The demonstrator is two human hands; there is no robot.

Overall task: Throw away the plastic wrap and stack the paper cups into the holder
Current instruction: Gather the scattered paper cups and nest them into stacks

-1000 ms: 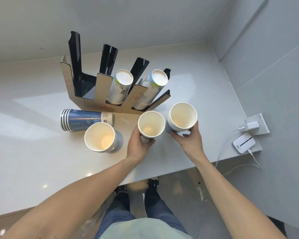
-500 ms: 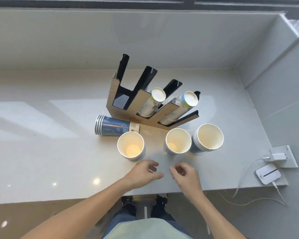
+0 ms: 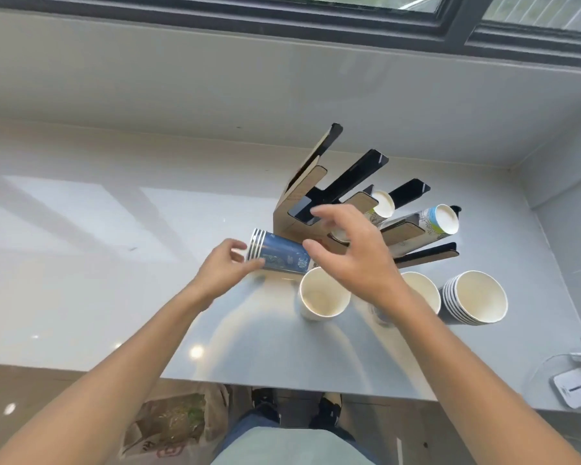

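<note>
A stack of blue paper cups lies on its side on the grey counter, just left of the holder. My left hand curls round its striped rim end. My right hand hovers over the stack's narrow end with fingers spread, holding nothing. Behind them stands the cardboard and black cup holder, with two cup stacks leaning in its right slots. Three lots stand upright in front: a white cup, a cup partly hidden by my right forearm, and a nested stack.
A white device with a cable and a plug lies at the counter's right end. A printed bag sits on the floor below the front edge. Wall and window close the far side; a side wall stands on the right.
Both hands have moved from the counter's front edge up and left to the lying blue stack. My left hand has closed on its rim end. The view has tilted upward.
</note>
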